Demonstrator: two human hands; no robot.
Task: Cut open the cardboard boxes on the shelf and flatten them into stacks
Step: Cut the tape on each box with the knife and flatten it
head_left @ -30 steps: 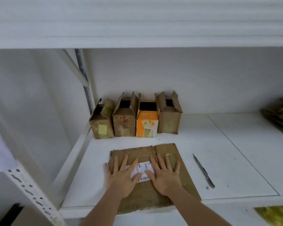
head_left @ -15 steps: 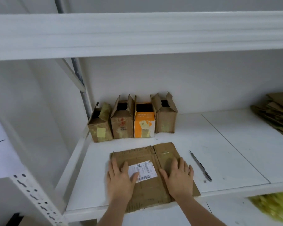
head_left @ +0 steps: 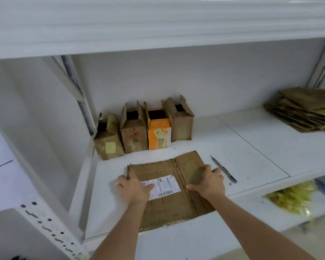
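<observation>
A flattened cardboard box with a white shipping label lies at the front of the white shelf, its near end overhanging the front edge. My left hand grips its left edge, thumb on top by the label. My right hand grips the right edge, thumb on the cardboard. Several open upright boxes stand in a row at the back left, among them a brown box and an orange and white box. A utility knife lies just right of my right hand.
A stack of flattened cardboard sits at the far right of the shelf. The upper shelf board hangs low overhead. A perforated upright post stands at the front left. Yellow items lie on the level below.
Both hands slid apart from the label area, where they pressed flat, out to the left and right edges of the flattened box and now grip them. The camera view shifted upward.
</observation>
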